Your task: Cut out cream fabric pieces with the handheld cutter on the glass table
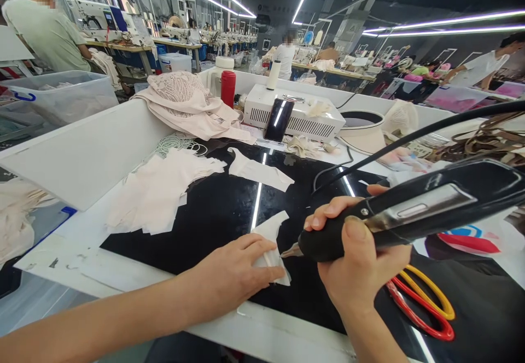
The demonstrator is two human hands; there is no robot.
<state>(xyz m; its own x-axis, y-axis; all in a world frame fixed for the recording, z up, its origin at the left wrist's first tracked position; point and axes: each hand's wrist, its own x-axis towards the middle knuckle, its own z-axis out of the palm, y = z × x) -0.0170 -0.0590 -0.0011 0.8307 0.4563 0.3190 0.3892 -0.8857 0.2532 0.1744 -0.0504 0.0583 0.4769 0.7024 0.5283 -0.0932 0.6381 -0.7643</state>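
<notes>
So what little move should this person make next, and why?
Perhaps ease the metal tip gently against the pale fabric piece: the right hand grips the black tool with its tip at the piece's edge, while the left hand lies on the piece.

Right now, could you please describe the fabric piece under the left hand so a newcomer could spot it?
Find the black panel on the white table. Near its front edge lies a pale fabric piece, pressed by the left hand. Unlike the pale stack to its left and the loose piece farther back, it alone has a tool tip by its edge.
</notes>
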